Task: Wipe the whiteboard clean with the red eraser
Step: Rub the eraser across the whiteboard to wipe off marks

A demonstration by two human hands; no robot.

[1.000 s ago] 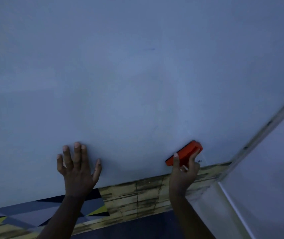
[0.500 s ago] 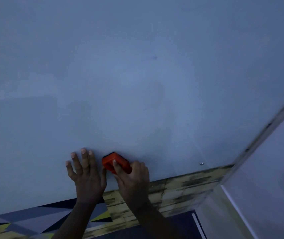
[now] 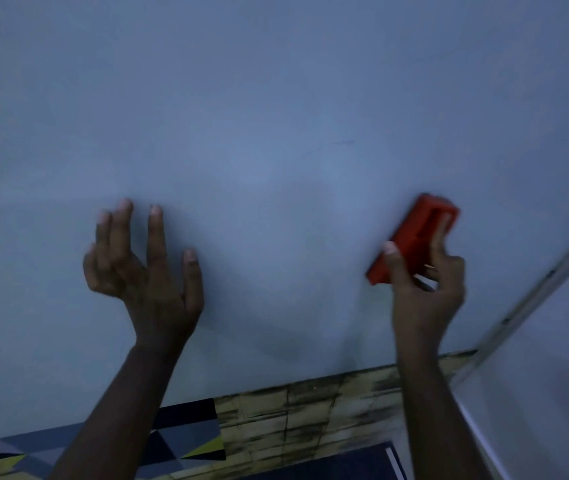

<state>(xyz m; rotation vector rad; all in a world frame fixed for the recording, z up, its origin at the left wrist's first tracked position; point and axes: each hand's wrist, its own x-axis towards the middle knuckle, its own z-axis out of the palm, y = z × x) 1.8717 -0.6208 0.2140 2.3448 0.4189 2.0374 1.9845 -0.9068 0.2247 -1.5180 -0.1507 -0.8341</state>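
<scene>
Your right hand (image 3: 425, 289) held the red eraser (image 3: 411, 237) tilted against the whiteboard (image 3: 276, 98) near its right edge, grip closed round it, your left hand (image 3: 148, 271) apart, fingers spread, holding nothing.

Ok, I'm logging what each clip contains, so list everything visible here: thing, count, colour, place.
whiteboard: one, pale blue-grey in this dim light, fills most of the view; a faint mark shows right of centre.
red eraser: one, red, right of centre, against the whiteboard.
board frame strip: one, grey, runs diagonally along the right edge.
wood-pattern wall strip: one, yellowish with dark streaks, below the whiteboard.
geometric panel: one, triangles in dark blue, grey and yellow, bottom left.
left hand: one, fingers spread and loosely bent, in front of the whiteboard, holds nothing; contact cannot be told.
right hand: one, grips the red eraser between thumb and fingers.
</scene>
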